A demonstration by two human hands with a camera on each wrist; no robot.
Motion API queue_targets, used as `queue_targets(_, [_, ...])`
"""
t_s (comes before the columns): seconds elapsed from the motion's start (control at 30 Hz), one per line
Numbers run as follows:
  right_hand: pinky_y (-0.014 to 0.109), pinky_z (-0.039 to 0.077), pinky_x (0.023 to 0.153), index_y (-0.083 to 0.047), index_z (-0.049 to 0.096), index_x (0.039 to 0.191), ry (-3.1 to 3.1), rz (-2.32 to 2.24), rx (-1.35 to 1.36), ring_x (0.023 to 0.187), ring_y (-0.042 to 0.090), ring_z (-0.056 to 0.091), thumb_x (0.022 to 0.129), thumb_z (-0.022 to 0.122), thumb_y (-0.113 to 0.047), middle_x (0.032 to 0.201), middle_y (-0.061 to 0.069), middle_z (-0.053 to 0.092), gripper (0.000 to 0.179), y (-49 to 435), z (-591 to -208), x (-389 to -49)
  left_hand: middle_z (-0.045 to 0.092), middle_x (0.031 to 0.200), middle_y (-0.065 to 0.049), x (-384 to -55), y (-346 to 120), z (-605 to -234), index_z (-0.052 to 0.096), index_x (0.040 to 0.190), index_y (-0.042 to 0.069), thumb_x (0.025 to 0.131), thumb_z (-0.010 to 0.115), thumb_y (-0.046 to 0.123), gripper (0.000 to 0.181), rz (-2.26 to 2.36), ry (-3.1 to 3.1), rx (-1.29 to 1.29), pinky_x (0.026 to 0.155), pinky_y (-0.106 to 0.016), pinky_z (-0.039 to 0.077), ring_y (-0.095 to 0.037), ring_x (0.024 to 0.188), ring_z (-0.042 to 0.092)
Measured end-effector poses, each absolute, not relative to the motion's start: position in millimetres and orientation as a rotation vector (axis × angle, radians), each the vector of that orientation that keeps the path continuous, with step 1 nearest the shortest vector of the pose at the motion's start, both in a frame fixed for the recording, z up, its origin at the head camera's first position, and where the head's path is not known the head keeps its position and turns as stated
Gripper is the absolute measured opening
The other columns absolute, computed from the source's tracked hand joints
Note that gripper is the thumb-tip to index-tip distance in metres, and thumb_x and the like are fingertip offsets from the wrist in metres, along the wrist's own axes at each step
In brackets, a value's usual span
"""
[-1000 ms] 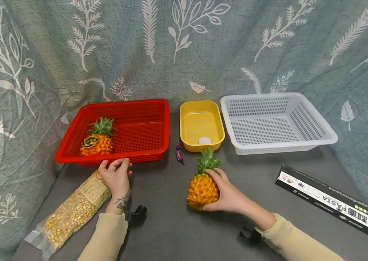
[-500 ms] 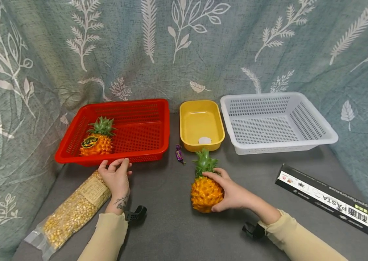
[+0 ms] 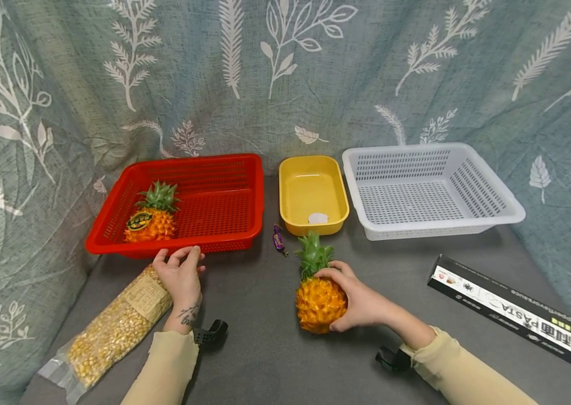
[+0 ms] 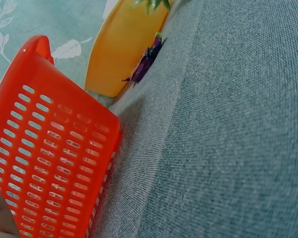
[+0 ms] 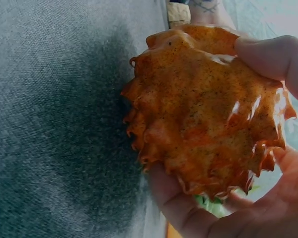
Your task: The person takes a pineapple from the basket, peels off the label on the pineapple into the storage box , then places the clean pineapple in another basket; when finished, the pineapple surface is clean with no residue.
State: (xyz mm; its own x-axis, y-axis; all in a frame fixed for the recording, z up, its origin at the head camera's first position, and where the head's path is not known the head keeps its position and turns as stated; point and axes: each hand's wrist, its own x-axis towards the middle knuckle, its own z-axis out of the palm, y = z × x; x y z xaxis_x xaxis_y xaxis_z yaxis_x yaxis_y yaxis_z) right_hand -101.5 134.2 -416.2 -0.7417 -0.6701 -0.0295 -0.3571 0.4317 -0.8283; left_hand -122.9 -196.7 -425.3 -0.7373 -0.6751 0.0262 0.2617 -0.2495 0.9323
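My right hand point(image 3: 358, 298) grips a small orange pineapple point(image 3: 319, 304) from its right side, over the middle of the grey table. The pineapple's green crown points away, toward the yellow tray point(image 3: 290, 222). Seen from the right wrist, its knobbly base point(image 5: 203, 114) faces the camera, with the thumb on one side and fingers on the other. My left hand point(image 3: 181, 278) holds nothing; its fingers are loosely bent at the front edge of the red basket point(image 3: 214, 246), beside a bag of corn kernels point(image 3: 113, 326). A second pineapple point(image 3: 152, 222) lies in the red basket.
A purple-wrapped candy point(image 3: 278, 239) lies between the red basket and the yellow tray, which has a white round patch point(image 3: 318, 218) in it. Behind on the right stands a white basket point(image 3: 432, 228). A long black pasta box point(image 3: 518, 315) lies at right. A patterned curtain point(image 3: 315, 79) hangs behind.
My right hand has shifted the pineapple slightly right and nearer to me, and its crown has swung to the left. The left hand has stayed in place.
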Motion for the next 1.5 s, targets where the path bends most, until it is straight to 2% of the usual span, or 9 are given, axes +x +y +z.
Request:
queue_targets(0.4, [0.045,0.041,0.089,-0.02,0.04,0.131,2.262,-1.243,-1.01,0.12,0.034,0.036,0.055,0.078,-0.011,0.141,0.015,0.018,0.086,138.7,-404.1,-98.3,0.059,0.075,0.003,-122.6,-197.0,-424.5,0.023,0.118,0.012,0.083,0.064,0.002,0.055,-2.027,-1.418,0.527,0.044,-0.015,0.046,-0.009,0.058,0.059])
queue_targets(0.77, [0.045,0.043,0.091,-0.018,0.04,0.128,2.388,-1.214,-1.165,0.121,0.032,0.039,0.052,0.08,-0.012,0.142,0.014,0.021,0.087,144.8,-361.2,-108.8,0.059,0.075,0.004,-122.9,-197.0,-424.5,0.024,0.118,0.012,0.083,0.064,0.003,0.054,-2.016,-1.435,0.529,0.044,-0.016,0.046,-0.008,0.058,0.059])
queue_targets(0.9, [0.049,0.042,0.092,-0.016,0.038,0.129,2.445,-1.215,-1.184,0.123,0.036,0.037,0.053,0.079,-0.01,0.143,0.016,0.019,0.086,154.7,-336.0,-124.1,0.059,0.075,0.004,-122.8,-197.1,-424.7,0.024,0.117,0.013,0.083,0.065,0.002,0.054,-2.018,-1.428,0.529,0.044,-0.016,0.045,-0.008,0.057,0.059])
queue_targets(1.03, [0.05,0.045,0.087,-0.013,0.036,0.13,2.471,-1.237,-1.171,0.122,0.038,0.036,0.056,0.078,-0.005,0.146,0.015,0.014,0.085,171.3,-310.2,-146.3,0.059,0.075,0.004,-122.3,-197.2,-424.8,0.024,0.118,0.013,0.083,0.065,0.003,0.055,-2.019,-1.433,0.533,0.044,-0.016,0.046,-0.008,0.057,0.059])
queue_targets(1.17, [0.043,0.047,0.082,-0.009,0.033,0.131,2.504,-1.256,-1.167,0.116,0.033,0.039,0.059,0.077,0.001,0.146,0.014,0.012,0.084,190.8,-290.1,-170.8,0.06,0.075,0.005,-122.4,-197.5,-425.0,0.023,0.118,0.013,0.083,0.065,0.004,0.055,-2.021,-1.441,0.536,0.044,-0.015,0.046,-0.007,0.057,0.059])
queue_targets(1.3, [0.028,0.048,0.079,-0.007,0.03,0.133,2.534,-1.296,-1.113,0.105,0.02,0.045,0.062,0.076,0.007,0.146,0.012,0.014,0.086,208.6,-279.8,-192.4,0.06,0.075,0.005,-121.7,-198.6,-426.4,0.023,0.119,0.012,0.084,0.064,0.004,0.055,-2.024,-1.44,0.526,0.044,-0.016,0.045,-0.007,0.057,0.059])
queue_targets(1.37, [0.023,0.047,0.076,-0.008,0.027,0.135,2.545,-1.321,-1.045,0.1,0.016,0.048,0.063,0.075,0.009,0.142,0.014,0.021,0.088,216.5,-277.2,-202.1,0.06,0.075,0.004,-121.7,-199.0,-426.9,0.023,0.119,0.012,0.084,0.064,0.003,0.054,-2.021,-1.441,0.521,0.044,-0.016,0.045,-0.007,0.058,0.059])
queue_targets(1.43, [0.021,0.048,0.076,-0.008,0.025,0.136,2.559,-1.339,-0.952,0.098,0.016,0.051,0.063,0.074,0.011,0.138,0.016,0.028,0.089,223.4,-276.7,-211.2,0.06,0.076,0.004,-121.8,-199.4,-427.0,0.023,0.118,0.013,0.084,0.064,0.004,0.054,-2.017,-1.441,0.519,0.044,-0.016,0.046,-0.006,0.058,0.059])
queue_targets(1.5, [0.025,0.048,0.077,-0.01,0.024,0.137,2.578,-1.329,-0.868,0.1,0.02,0.051,0.064,0.073,0.011,0.134,0.016,0.03,0.09,229.5,-277.8,-219.5,0.059,0.076,0.004,-122.0,-199.6,-426.9,0.023,0.118,0.013,0.084,0.064,0.004,0.054,-2.016,-1.441,0.521,0.044,-0.015,0.046,-0.007,0.058,0.059])
